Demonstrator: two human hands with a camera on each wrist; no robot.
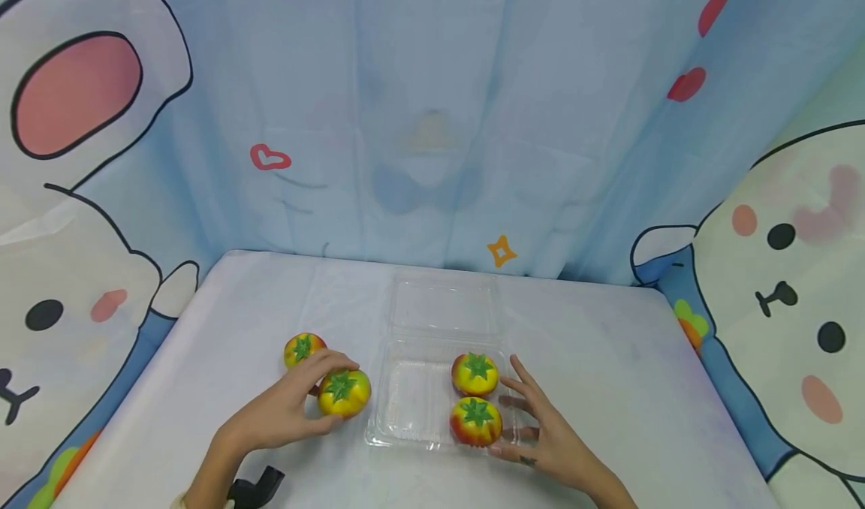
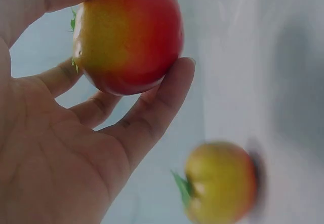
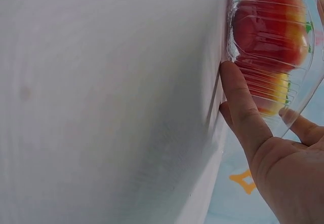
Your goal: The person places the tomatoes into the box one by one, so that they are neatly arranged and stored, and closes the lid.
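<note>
My left hand (image 1: 287,411) grips a red-and-yellow tomato (image 1: 345,393) with a green star-shaped calyx between thumb and fingers. In the left wrist view this tomato (image 2: 132,36) is raised above the table, its red underside showing. Another tomato (image 1: 297,347) sits on the table behind that hand, partly covered by it. A clear plastic clamshell box (image 1: 412,411) lies with its lid folded back. Two tomatoes, a rear one (image 1: 475,374) and a front one (image 1: 476,421), stand along its right side. My right hand (image 1: 541,434) rests against the box's right wall, fingers spread and fairly straight.
The clear lid (image 1: 442,306) lies flat toward the back of the white-covered table (image 1: 581,374). A light blue curtain (image 1: 432,118) with cartoon prints hangs behind and at both sides. A black strap-like piece (image 1: 257,488) is at my left wrist.
</note>
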